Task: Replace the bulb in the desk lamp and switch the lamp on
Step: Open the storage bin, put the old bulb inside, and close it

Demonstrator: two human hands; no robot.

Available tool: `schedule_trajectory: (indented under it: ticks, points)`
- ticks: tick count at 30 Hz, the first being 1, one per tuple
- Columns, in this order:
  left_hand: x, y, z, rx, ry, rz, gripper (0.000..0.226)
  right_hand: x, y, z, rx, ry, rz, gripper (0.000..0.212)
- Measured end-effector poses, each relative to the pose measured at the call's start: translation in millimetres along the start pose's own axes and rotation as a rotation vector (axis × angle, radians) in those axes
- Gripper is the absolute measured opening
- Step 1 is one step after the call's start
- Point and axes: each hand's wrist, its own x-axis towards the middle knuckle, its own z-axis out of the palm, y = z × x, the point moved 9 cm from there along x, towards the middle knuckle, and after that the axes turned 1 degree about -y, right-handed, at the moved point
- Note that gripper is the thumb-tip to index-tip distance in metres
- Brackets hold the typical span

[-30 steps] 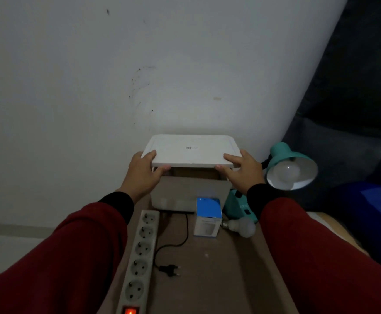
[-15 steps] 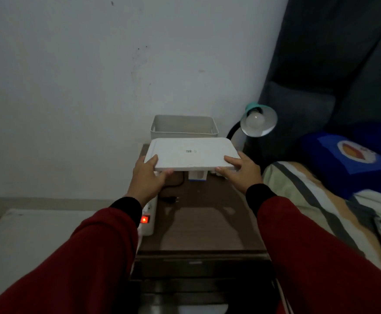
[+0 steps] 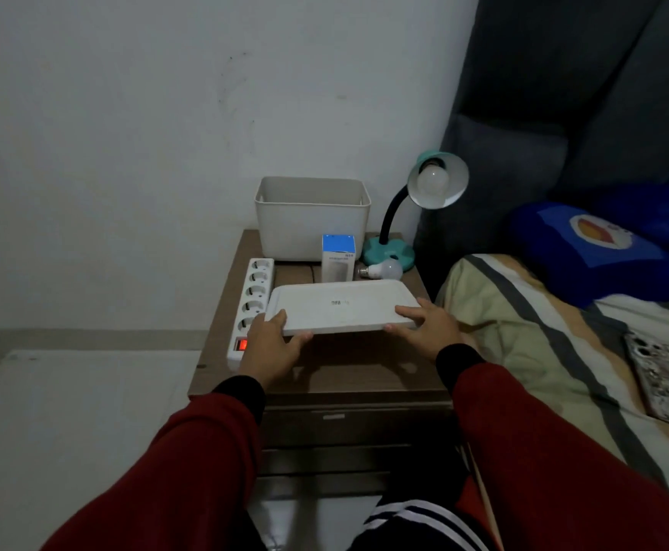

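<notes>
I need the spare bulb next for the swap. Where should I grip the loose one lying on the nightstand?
Grip the loose bulb by its round white globe, from above. It lies on its side, screw base pointing left at the blue box, lamp base close behind; above and in front look open.

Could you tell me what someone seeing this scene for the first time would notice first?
Both hands, left and right, hold a flat white lid by its near corners, low over the front of the nightstand. Behind it stand an open white bin and a teal lamp with an unlit bulb in its shade. A spare bulb lies beside a blue box, and a power strip glows red at its switch.
</notes>
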Motion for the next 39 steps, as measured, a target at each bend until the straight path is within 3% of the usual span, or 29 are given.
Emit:
schedule_trajectory:
  ticks: [6,20,28,33,39]
  points:
    - [6.8,-19.8,26.2,0.123,-0.139,-0.066,0.068,6.6,15.3,22.5,-0.114,-0.149,0.051,0.056]
    - [24.2,-29.6,52.9,0.407,-0.302,-0.122,0.056,21.8,39.0,64.0,-0.312,-0.384,0.105,0.053]
    - [62.5,3.3,29.7,0.471,-0.251,-0.04,0.046,57.6,21.5,47.7,-0.534,-0.472,0.073,0.054]
    - [106.9,25.3,9.9,0.556,-0.225,0.013,0.047,105.1,3.9,31.2,-0.529,-0.42,0.018,0.054]
    - [157.8,45.3,3.9,0.684,-0.241,0.068,0.039,166.2,-15.1,3.2,-0.304,-0.188,-0.033,0.049]
